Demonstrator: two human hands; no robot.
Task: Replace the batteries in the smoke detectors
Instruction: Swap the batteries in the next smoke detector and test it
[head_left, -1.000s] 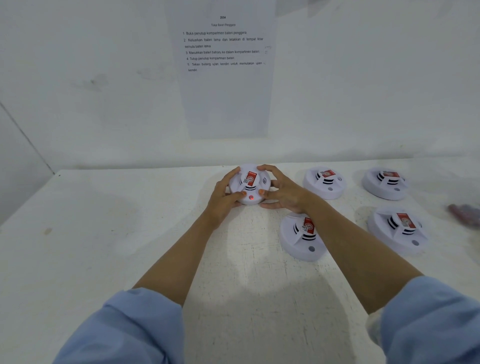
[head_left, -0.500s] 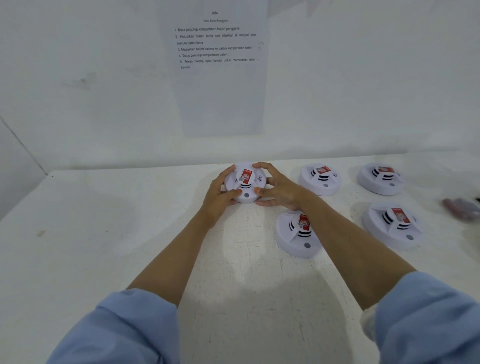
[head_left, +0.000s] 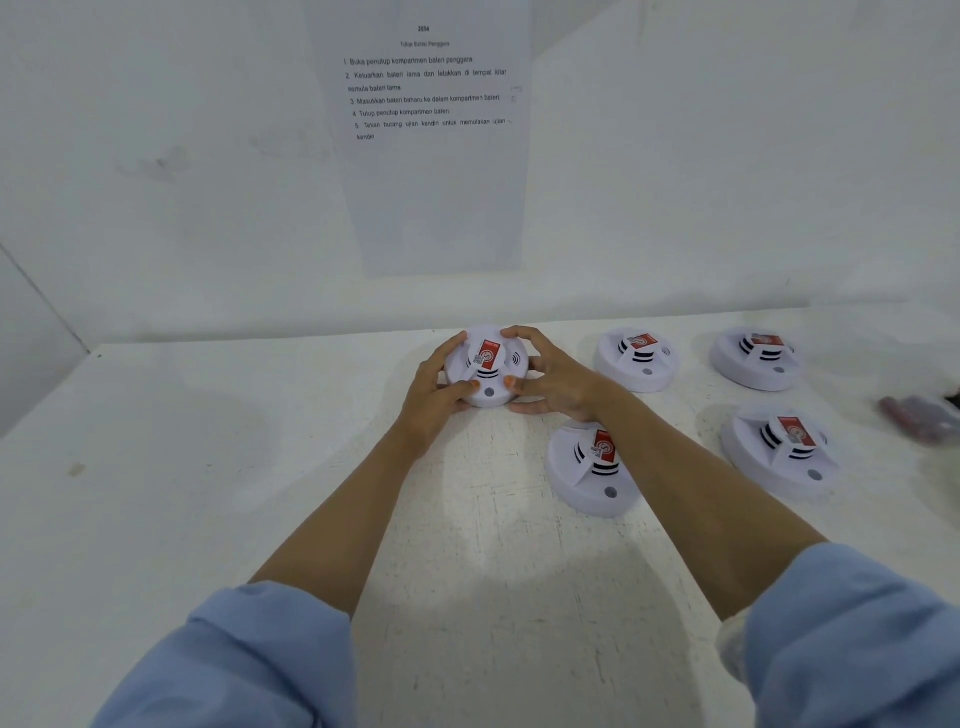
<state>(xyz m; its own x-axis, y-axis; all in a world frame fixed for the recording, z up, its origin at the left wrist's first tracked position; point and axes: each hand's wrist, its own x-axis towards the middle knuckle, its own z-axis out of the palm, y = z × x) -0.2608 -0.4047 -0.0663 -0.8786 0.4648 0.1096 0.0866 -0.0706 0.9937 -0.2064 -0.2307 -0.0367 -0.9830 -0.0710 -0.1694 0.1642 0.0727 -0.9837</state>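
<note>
at table's far edge, both hands (head_left: 550, 376) cup smoke detector (head_left: 487, 366).

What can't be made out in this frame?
Head view: the held smoke detector shows only its top; the left hand and right hand cover its sides.
Head view: the nearest detector is partly hidden by the right forearm.
Head view: the dark reddish object is blurred and cut off by the right edge.
Head view: the red labels are too small to read.
</note>
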